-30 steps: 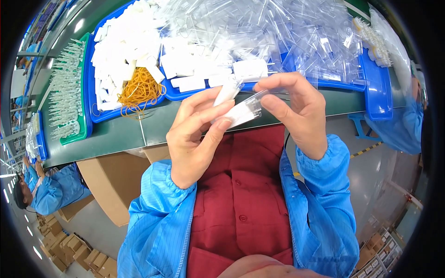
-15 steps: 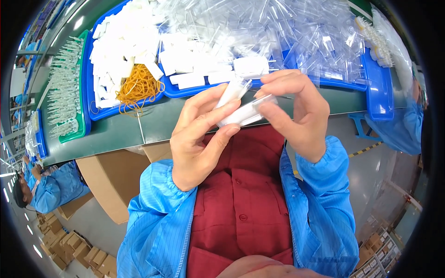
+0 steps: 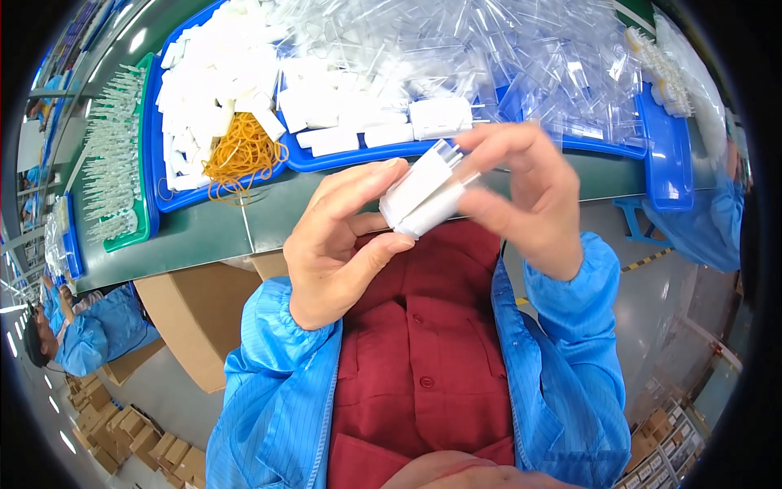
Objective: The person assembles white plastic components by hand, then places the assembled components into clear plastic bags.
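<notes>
Between my hands, above the table's near edge, is a small bundle of white pieces with clear plastic ends point(image 3: 422, 196), tilted up to the right. My left hand point(image 3: 338, 236) grips its lower left end, the thumb underneath and the fingers along the other side. My right hand point(image 3: 525, 191) is curled round the upper right end, index finger and thumb on either side; its fingertips are blurred. Just beyond my hands, white rolled pieces point(image 3: 334, 143) lie in a blue tray point(image 3: 326, 162).
Orange rubber bands point(image 3: 247, 151) lie on white pieces in the left blue tray. Clear plastic tubes point(image 3: 562, 73) are heaped at the back right. A green tray point(image 3: 151, 196) of thin clear pieces stands far left. Below the green table point(image 3: 281, 232) is a cardboard box point(image 3: 191, 318). Other people sit nearby.
The bundle has turned steeper and its white pieces lie closer side by side. My left fingers have drawn back to its lower left end; my right fingers have moved in over its upper end.
</notes>
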Action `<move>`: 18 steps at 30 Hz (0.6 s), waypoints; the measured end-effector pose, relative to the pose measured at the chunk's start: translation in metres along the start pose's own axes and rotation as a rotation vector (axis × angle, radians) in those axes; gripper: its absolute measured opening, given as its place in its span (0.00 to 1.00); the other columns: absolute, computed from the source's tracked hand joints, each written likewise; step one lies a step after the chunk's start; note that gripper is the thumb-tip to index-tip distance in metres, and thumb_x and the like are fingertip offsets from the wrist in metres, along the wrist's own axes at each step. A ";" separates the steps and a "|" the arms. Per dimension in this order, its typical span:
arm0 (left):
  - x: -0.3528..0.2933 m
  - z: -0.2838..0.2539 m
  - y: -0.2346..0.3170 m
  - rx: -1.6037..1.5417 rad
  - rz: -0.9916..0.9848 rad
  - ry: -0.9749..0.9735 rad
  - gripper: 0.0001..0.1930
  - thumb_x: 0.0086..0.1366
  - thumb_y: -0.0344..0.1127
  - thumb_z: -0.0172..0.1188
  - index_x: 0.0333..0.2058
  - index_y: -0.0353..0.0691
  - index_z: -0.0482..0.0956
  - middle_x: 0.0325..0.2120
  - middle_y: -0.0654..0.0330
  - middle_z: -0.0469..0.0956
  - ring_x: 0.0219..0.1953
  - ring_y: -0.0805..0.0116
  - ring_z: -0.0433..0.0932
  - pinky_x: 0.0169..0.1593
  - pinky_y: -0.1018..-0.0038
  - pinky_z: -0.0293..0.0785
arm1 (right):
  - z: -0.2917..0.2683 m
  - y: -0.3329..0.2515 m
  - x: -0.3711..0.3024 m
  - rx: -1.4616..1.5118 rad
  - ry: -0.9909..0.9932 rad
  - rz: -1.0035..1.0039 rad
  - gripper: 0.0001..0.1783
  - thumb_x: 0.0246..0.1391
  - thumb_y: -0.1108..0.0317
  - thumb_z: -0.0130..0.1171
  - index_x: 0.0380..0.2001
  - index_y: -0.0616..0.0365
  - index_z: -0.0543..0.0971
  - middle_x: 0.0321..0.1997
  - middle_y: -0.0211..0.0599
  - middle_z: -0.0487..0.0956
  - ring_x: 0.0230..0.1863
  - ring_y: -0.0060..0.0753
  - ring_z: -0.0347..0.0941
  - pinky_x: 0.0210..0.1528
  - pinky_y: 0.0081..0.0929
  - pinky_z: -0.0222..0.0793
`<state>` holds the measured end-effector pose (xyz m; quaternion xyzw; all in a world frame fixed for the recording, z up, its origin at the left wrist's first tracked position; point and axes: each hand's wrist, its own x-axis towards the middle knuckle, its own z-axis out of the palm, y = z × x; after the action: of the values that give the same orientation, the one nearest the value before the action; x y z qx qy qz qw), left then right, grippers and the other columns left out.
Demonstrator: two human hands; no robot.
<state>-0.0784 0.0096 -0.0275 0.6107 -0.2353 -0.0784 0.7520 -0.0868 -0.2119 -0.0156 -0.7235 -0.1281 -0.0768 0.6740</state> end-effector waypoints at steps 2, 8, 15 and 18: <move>-0.002 0.000 -0.002 0.027 0.026 -0.007 0.28 0.57 0.14 0.63 0.58 0.28 0.70 0.59 0.45 0.65 0.61 0.55 0.69 0.53 0.67 0.82 | 0.000 0.002 -0.003 -0.035 -0.027 -0.015 0.17 0.49 0.75 0.70 0.42 0.61 0.77 0.47 0.40 0.78 0.50 0.29 0.75 0.54 0.27 0.69; 0.000 -0.006 0.005 0.079 0.091 -0.017 0.34 0.56 0.19 0.68 0.61 0.30 0.65 0.59 0.45 0.66 0.61 0.56 0.70 0.57 0.64 0.78 | -0.001 0.000 0.000 0.050 -0.068 0.017 0.20 0.48 0.75 0.71 0.45 0.60 0.77 0.49 0.42 0.78 0.56 0.34 0.74 0.58 0.30 0.68; 0.007 -0.018 0.010 -0.126 -0.186 0.048 0.33 0.57 0.18 0.67 0.60 0.30 0.62 0.54 0.49 0.73 0.57 0.61 0.74 0.59 0.67 0.74 | 0.005 -0.010 0.023 -0.138 -0.073 -0.322 0.25 0.47 0.74 0.69 0.51 0.60 0.75 0.53 0.42 0.77 0.58 0.42 0.70 0.62 0.35 0.63; 0.011 -0.016 0.022 -0.142 -0.146 0.157 0.32 0.56 0.17 0.67 0.57 0.30 0.61 0.53 0.49 0.72 0.56 0.59 0.75 0.56 0.66 0.78 | 0.014 -0.004 0.015 -0.103 -0.023 -0.242 0.25 0.47 0.75 0.69 0.51 0.61 0.75 0.54 0.42 0.77 0.57 0.41 0.71 0.60 0.34 0.64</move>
<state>-0.0650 0.0247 -0.0060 0.5755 -0.1245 -0.1012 0.8019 -0.0748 -0.1964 -0.0087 -0.7372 -0.2180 -0.1556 0.6203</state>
